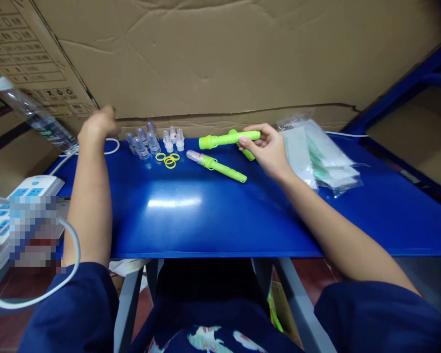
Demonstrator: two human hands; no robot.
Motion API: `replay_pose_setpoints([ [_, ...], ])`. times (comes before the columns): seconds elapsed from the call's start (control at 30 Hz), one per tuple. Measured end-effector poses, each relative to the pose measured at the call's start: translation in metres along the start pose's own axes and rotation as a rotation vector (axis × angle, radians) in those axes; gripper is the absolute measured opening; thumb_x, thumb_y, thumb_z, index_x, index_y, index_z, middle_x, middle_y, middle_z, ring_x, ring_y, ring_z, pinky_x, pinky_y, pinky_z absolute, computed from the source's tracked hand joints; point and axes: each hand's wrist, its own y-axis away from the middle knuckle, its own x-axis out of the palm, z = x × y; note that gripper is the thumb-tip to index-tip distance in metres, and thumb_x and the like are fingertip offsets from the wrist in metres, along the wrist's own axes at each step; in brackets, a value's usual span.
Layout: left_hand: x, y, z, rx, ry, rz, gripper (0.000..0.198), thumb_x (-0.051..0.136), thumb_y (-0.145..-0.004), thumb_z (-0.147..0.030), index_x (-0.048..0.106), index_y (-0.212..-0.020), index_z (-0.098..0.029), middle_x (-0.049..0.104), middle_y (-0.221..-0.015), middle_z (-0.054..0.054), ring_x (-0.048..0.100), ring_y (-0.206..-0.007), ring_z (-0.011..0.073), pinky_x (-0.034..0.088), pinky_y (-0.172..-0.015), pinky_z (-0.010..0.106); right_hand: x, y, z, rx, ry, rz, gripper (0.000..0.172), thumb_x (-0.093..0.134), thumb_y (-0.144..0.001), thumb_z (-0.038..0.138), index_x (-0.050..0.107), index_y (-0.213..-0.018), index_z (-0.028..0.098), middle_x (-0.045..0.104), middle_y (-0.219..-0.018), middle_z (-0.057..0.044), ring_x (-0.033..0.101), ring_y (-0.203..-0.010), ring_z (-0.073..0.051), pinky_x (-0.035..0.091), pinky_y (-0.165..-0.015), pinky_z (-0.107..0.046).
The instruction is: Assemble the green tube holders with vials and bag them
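My right hand (266, 149) pinches a lime-green plastic tube (228, 139) near its right end. A yellow ring sits around the tube's left end. Below it on the blue table lies a similar green tube (226, 170) fitted with a clear rounded tip. Another green piece (247, 152) is partly hidden behind my right hand. My left hand (99, 122) is raised at the back left, close to the clear plastic caps (141, 142); its fingers are blurred and mostly turned away. White-based clear-topped pieces (168, 142) stand beside the caps, with several yellow rings (170, 162) in front.
Clear plastic packets (327, 157) lie at the right. On the left are a white power strip (22, 201) with a looping cable (75, 245) and a leaning clear bottle (40, 117). A cardboard wall (206, 59) closes off the back of the blue table (206, 220).
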Motion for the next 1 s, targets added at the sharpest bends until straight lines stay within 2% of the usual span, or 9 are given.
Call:
replay_pose_setpoints([
  [0.03, -0.008, 0.007, -0.021, -0.075, 0.002, -0.050, 0.053, 0.065, -0.096, -0.041, 0.060, -0.140, -0.014, 0.079, -0.118, 0.012, 0.072, -0.111, 0.0254, 0.056, -0.104, 0.045, 0.002, 0.001, 0.001, 0.019, -0.027, 0.005, 0.067, 0.091, -0.068, 0.076, 0.065, -0.105, 0.025, 0.075, -0.095, -0.005, 0.078, -0.083, -0.021, 0.069, -0.085, -0.039],
  [0.1, -0.016, 0.023, -0.071, 0.031, 0.142, -0.047, 0.059, 0.052, -0.104, -0.038, 0.050, -0.155, -0.009, 0.071, -0.141, 0.019, 0.069, -0.126, 0.0263, 0.053, -0.111, 0.042, 0.006, 0.005, 0.003, 0.067, -0.085, 0.017, 0.067, 0.093, -0.066, 0.074, 0.067, -0.104, 0.025, 0.076, -0.091, -0.004, 0.077, -0.081, -0.021, 0.069, -0.086, -0.039],
  [0.2, -0.009, 0.043, -0.137, 0.336, 0.304, 0.264, 0.064, 0.059, -0.099, -0.060, 0.066, -0.141, -0.012, 0.076, -0.131, 0.015, 0.073, -0.119, 0.0277, 0.055, -0.105, 0.037, 0.012, 0.009, 0.003, 0.137, -0.164, 0.035, 0.066, 0.095, -0.064, 0.072, 0.069, -0.102, 0.025, 0.075, -0.088, -0.003, 0.077, -0.079, -0.019, 0.069, -0.087, -0.037],
  [0.3, 0.012, 0.048, -0.166, 0.521, 0.360, 0.373, 0.055, 0.070, -0.088, -0.061, 0.077, -0.115, -0.013, 0.079, -0.097, 0.008, 0.074, -0.093, 0.0224, 0.056, -0.089, 0.033, 0.013, 0.009, 0.003, 0.191, -0.211, 0.045, 0.059, 0.096, -0.067, 0.067, 0.071, -0.099, 0.024, 0.074, -0.086, -0.003, 0.076, -0.080, -0.019, 0.069, -0.087, -0.036],
  [0.47, 0.027, 0.044, -0.164, 0.644, 0.510, 0.371, 0.045, 0.063, -0.092, -0.055, 0.077, -0.092, -0.013, 0.072, -0.072, 0.003, 0.063, -0.071, 0.0147, 0.049, -0.071, 0.027, 0.009, 0.003, 0.005, 0.259, -0.268, 0.034, 0.054, 0.098, -0.066, 0.062, 0.069, -0.092, 0.025, 0.072, -0.080, 0.000, 0.074, -0.078, -0.017, 0.068, -0.081, -0.033],
  [0.73, 0.026, 0.048, -0.167, 0.592, 0.525, 0.494, 0.040, 0.055, -0.095, -0.048, 0.078, -0.101, -0.016, 0.077, -0.085, 0.004, 0.069, -0.079, 0.0176, 0.053, -0.076, 0.029, 0.006, -0.002, 0.006, 0.250, -0.213, 0.014, 0.059, 0.094, -0.067, 0.069, 0.066, -0.091, 0.024, 0.073, -0.081, -0.002, 0.075, -0.077, -0.018, 0.068, -0.078, -0.033],
  [0.83, 0.035, 0.041, -0.161, 0.537, 0.452, 0.430, 0.034, 0.054, -0.093, -0.037, 0.076, -0.109, -0.017, 0.079, -0.098, 0.005, 0.072, -0.089, 0.0208, 0.055, -0.083, 0.032, 0.012, 0.003, 0.011, 0.183, -0.147, 0.048, 0.063, 0.090, -0.067, 0.076, 0.062, -0.091, 0.024, 0.072, -0.079, -0.003, 0.076, -0.076, -0.020, 0.068, -0.078, -0.037],
  [0.93, 0.049, 0.031, -0.149, 0.561, 0.469, 0.267, 0.042, 0.060, -0.089, -0.030, 0.065, -0.129, -0.016, 0.077, -0.114, 0.009, 0.070, -0.100, 0.0206, 0.054, -0.091, 0.033, 0.022, 0.014, 0.020, 0.105, -0.063, 0.104, 0.066, 0.087, -0.067, 0.081, 0.056, -0.088, 0.026, 0.072, -0.080, -0.004, 0.077, -0.075, -0.022, 0.069, -0.078, -0.040],
  [1.0, 0.057, 0.026, -0.142, 0.569, 0.458, 0.195, 0.045, 0.065, -0.088, -0.028, 0.061, -0.131, -0.017, 0.075, -0.115, 0.009, 0.069, -0.101, 0.0198, 0.054, -0.093, 0.033, 0.031, 0.025, 0.026, 0.075, -0.009, 0.121, 0.065, 0.081, -0.071, 0.084, 0.053, -0.087, 0.027, 0.072, -0.080, -0.004, 0.076, -0.072, -0.022, 0.068, -0.076, -0.042],
])
